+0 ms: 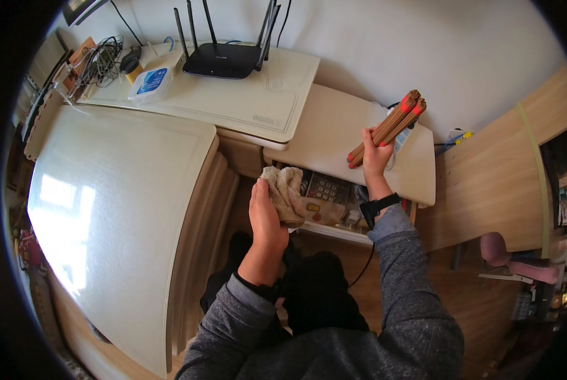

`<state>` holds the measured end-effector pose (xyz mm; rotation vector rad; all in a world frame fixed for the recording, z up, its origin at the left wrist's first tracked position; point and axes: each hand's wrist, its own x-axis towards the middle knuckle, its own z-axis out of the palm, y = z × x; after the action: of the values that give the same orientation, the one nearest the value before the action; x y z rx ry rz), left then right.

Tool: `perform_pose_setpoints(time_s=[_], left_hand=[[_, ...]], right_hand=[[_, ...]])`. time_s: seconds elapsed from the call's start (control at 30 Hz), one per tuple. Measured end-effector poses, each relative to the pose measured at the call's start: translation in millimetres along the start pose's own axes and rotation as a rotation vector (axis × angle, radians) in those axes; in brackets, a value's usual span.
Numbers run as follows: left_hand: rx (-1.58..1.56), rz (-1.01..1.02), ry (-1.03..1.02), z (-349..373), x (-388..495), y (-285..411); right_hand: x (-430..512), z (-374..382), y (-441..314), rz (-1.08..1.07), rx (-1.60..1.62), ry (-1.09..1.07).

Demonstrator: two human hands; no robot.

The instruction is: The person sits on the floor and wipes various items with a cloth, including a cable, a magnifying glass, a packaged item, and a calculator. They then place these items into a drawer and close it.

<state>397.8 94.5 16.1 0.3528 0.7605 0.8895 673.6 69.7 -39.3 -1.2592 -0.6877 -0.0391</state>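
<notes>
My right hand (377,153) grips bundles of thin brown sticks with red ends (388,129), probably chopsticks or incense, raised at a slant above a cream tabletop (331,118). In my left hand (265,209) is a crumpled beige terry cloth (284,190), held over the left end of an open drawer (335,228). Inside the drawer lie a device with a keypad (328,188) and small items in clear plastic. The cloth hides part of the drawer.
A black router (222,61) with upright antennas stands on the higher desktop, near a plastic box (151,85) and tangled cables (101,59). A white power strip (401,141) lies behind my right hand. A glossy cabinet top (117,190) extends at left; a wooden panel (483,175) borders the right.
</notes>
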Motion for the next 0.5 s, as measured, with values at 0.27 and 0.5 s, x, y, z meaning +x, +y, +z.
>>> perform_pose_setpoints(time_s=[0.27, 0.5], left_hand=[[0.013, -0.012, 0.015, 3, 1, -1], [0.035, 0.01, 0.009, 7, -1, 3]], right_hand=[[-6, -1, -5, 0.082, 0.024, -0.011], [-20, 2, 2, 0.433, 0.038, -0.014]])
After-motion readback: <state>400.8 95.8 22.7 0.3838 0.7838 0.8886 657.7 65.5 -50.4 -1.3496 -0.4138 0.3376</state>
